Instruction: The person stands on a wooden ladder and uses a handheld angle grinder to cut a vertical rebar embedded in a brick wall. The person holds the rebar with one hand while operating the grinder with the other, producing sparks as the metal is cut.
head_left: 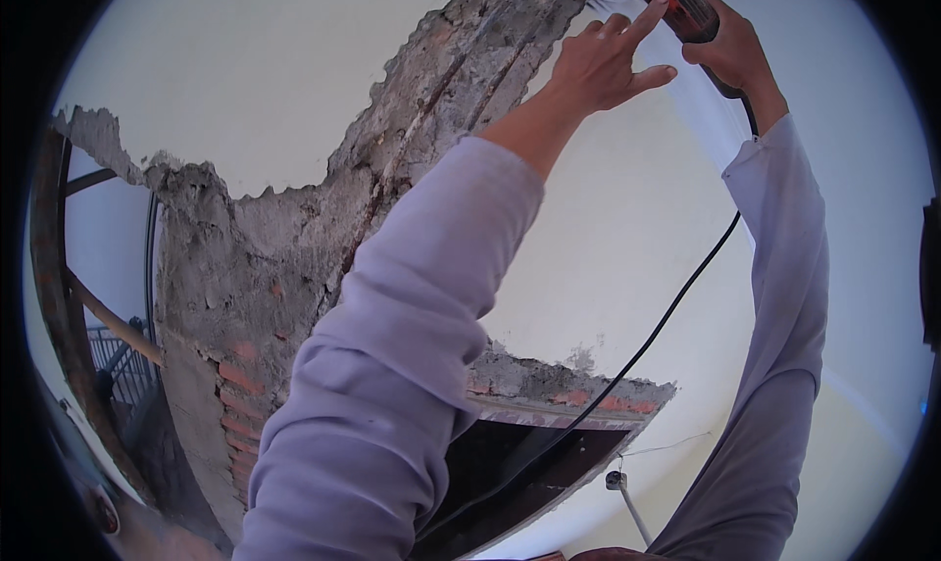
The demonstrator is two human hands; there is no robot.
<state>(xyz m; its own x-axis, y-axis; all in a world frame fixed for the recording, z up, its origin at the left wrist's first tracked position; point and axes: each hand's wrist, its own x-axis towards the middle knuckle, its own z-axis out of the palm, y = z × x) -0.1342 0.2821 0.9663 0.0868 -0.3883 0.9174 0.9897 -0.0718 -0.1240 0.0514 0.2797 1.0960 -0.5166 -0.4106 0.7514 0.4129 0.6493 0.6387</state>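
Observation:
At the top of the view my right hand (735,47) is wrapped round the rear of a red and black corded power tool, which looks like an angle grinder (691,10). Its front end is partly cut off by the upper edge of the picture, beside a strip of bare concrete. My left hand (603,66) is raised just left of the tool with thumb and index finger spread. The index fingertip reaches the tool's body; whether it presses on it I cannot tell. Along the broken concrete (446,100) run exposed rusty steel bars. A black cord (676,306) hangs from the tool.
Cream plaster (255,61) with ragged edges borders the concrete. Exposed red bricks (240,404) show lower left, near wooden poles (64,296) and a metal railing (123,365). Below, a dark opening (529,463) lies behind the cord. A small black fixture (616,480) hangs nearby.

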